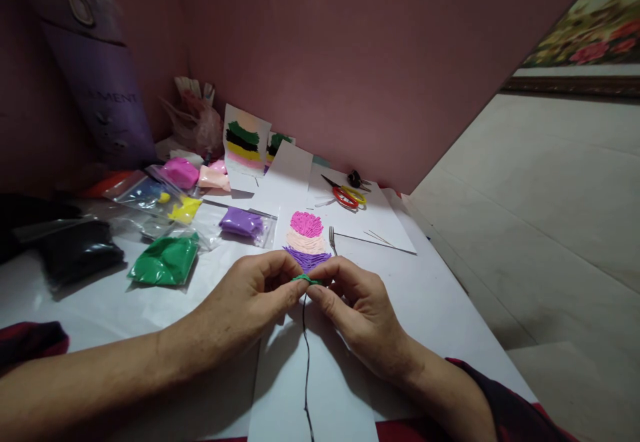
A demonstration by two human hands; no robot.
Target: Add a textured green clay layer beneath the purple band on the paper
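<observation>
From my remote view, a black strand [307,355] runs lengthwise away, its near end cut off by the frame. Over the white card [345,409], the left hand [260,295] and right hand [363,312] pinch green clay [307,279], held crosswise, ends finger-hidden. Just beyond, I see a partly covered purple band [306,259].

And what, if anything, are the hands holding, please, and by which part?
The left hand and right hand pinch a green piece by its opposite sides.

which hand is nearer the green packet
Left. The left hand is to the right of the green packet, apart from it; the right hand is farther right, beyond the left hand.
</observation>
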